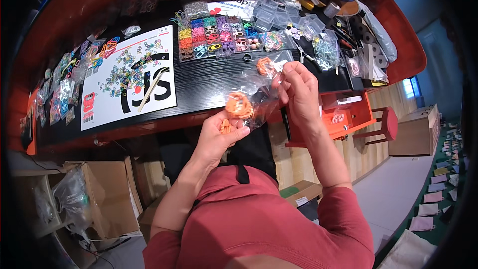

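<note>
Table (pixel 201 80): black, with a raised red surround; a red stool (pixel 390 123) stands on the wood floor to the right, near an open red drawer (pixel 359 128).
Table's left: loose small coloured rings (pixel 122 77) and a pale stick (pixel 151 91) lie on a white board (pixel 107 111).
Table's far side: rows of coloured clips (pixel 213 38) sit sorted by colour, with clear plastic boxes (pixel 266 12) beyond to the right.
Clear bag (pixel 263 103): between the two hands, above the table's near edge, with orange pieces (pixel 240 105) bunched in its left part.
Left hand (pixel 211 140): thumb and fingers clamped on the bag's lower left; more orange shows in the grip, though whether inside or outside the film I cannot tell.
Right hand (pixel 301 92): fingertips pinched together on the bag's upper right edge; whether that is its opening is unclear.
Second orange cluster (pixel 264 66): just beyond the bag, beside a white label; whether it is separately packed I cannot tell.
Handling: a light, steady left grip should serve best, pressing film rather than pieces; the right fingers would do well to draw the edge taut, tilting the mouth upward so nothing spills.
</note>
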`<state>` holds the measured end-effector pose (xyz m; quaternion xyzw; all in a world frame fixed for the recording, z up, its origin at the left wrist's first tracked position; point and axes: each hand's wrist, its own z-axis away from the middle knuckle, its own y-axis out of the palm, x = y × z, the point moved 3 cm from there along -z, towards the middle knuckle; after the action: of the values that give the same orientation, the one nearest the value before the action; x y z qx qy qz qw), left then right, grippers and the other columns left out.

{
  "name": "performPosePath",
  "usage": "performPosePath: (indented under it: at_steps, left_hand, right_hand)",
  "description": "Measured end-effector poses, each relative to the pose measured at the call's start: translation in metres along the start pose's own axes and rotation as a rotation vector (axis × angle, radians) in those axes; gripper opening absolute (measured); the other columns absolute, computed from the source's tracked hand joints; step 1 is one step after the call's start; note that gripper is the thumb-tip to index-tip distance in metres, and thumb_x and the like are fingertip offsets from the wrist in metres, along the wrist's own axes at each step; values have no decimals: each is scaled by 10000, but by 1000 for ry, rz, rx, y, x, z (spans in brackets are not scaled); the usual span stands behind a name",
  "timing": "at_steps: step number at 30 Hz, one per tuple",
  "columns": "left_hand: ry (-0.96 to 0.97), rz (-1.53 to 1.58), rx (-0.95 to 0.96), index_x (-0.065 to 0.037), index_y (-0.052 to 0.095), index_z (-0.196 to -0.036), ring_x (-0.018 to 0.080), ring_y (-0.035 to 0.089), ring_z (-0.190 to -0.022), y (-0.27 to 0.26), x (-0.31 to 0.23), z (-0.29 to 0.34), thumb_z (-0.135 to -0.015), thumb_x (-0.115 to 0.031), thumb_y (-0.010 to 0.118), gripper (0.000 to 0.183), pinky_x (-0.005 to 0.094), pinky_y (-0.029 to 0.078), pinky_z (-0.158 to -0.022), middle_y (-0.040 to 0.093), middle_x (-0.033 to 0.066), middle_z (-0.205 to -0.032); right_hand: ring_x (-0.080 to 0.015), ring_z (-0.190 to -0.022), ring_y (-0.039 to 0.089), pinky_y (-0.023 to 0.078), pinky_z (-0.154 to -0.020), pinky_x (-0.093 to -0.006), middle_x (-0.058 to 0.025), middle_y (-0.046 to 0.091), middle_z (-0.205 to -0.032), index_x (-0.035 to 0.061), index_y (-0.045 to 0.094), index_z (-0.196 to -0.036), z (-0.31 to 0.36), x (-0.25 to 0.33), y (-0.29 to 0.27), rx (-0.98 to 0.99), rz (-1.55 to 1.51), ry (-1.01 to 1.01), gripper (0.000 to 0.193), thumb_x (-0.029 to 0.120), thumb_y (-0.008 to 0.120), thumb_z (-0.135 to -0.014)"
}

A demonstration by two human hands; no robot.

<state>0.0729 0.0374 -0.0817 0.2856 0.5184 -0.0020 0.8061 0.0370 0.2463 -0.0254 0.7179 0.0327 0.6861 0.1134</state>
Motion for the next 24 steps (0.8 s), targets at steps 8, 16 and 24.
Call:
performPosePath:
  at_steps: [8, 16, 24]
  left_hand:
    - [-10, 137, -38, -22, 580, -1160, 5, 447, -622, -12, 11, 5, -908, -67, 712, 288, 160, 307, -489, 590, -2, -869]
    - [-308, -13, -55, -17, 591, -1167, 38, 424, -592, -38, -21, 46, -1057, -391, 454, 413, 187, 300, -473, 564, 6, -820]
    - [73, -241, 12, 1, 572, -1224, 54, 489, -788, -14, -140, 32, -1020, -182, 469, 293, 200, 380, -669, 563, 6, -930]
  right_hand:
    - [-209, -955, 690, 552, -802, -323, -203, 701, -1081, 47, 559, -1021, -4, -8, 9, 19, -259, -10, 209, 234, 471, -1053]
    - [-285, -1039, 688, 563, -869, -371, -245, 673, -1150, 29, 531, -1066, -14, 17, 34, 190, -257, -98, 236, 247, 440, -1067]
    - [-280, -1010, 702, 557, -899, -379, -265, 670, -1153, 34, 525, -1075, -38, 25, 60, 329, -164, -177, 210, 228, 445, -1065]
